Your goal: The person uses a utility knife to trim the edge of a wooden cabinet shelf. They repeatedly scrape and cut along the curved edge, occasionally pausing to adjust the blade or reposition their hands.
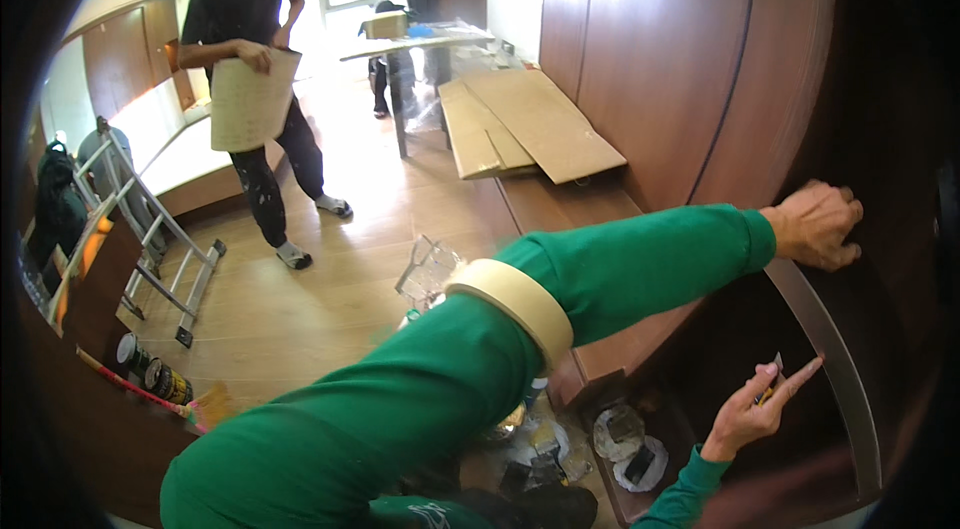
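My left arm, in a green sleeve, stretches across the view to the right. A roll of masking tape (515, 304) is worn around it like a band. My left hand (818, 225) is closed with bent fingers against the dark panel, above the top of a long pale edge strip (835, 364); whatever its fingers hold is hidden. Lower down, my right hand (748, 414) is closed on a small knife (777, 369), its pointed blade sticking up between thumb and fingers. The right index finger stretches out to the strip, its tip touching or very near it.
Flat cardboard (540, 119) lies on the brown bench ahead. A person (245, 39) stands at the far left holding a pale panel (253, 101). At left are a ladder (150, 219), cans (165, 381) and a broom (205, 409). Bags (635, 444) lie below.
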Available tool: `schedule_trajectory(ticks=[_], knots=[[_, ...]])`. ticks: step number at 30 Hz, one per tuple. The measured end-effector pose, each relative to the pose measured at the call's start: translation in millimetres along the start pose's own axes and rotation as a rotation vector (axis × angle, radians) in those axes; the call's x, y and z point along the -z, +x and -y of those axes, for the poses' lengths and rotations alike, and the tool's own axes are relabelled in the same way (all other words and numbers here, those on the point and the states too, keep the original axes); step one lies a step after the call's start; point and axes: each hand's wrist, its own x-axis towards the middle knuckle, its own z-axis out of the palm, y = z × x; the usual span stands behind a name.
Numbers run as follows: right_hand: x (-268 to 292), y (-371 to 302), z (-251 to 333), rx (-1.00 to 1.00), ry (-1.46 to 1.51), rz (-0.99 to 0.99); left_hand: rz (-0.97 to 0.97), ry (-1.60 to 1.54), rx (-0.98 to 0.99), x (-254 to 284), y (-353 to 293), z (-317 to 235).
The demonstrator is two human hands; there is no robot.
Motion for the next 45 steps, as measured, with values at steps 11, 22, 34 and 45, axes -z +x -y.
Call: schedule_trajectory(ticks=[11, 22, 34, 45], knots=[[-1, 4, -16, 0.028, -0.018, -0.043, 0.053, -0.076, 0.112, -3, -12, 2], [4, -2, -13, -0.029, -0.008, 0.023, -0.064, 0.033, 0.122, -7, -17, 0], [10, 21, -18, 0.141, -0.205, -0.029, -0.060, 0.008, 0.217, -27, -10, 9], [15, 10, -27, 0.103, -0.223, 0.096, -0.086, -0.044, 0.181, -38, -6, 16]])
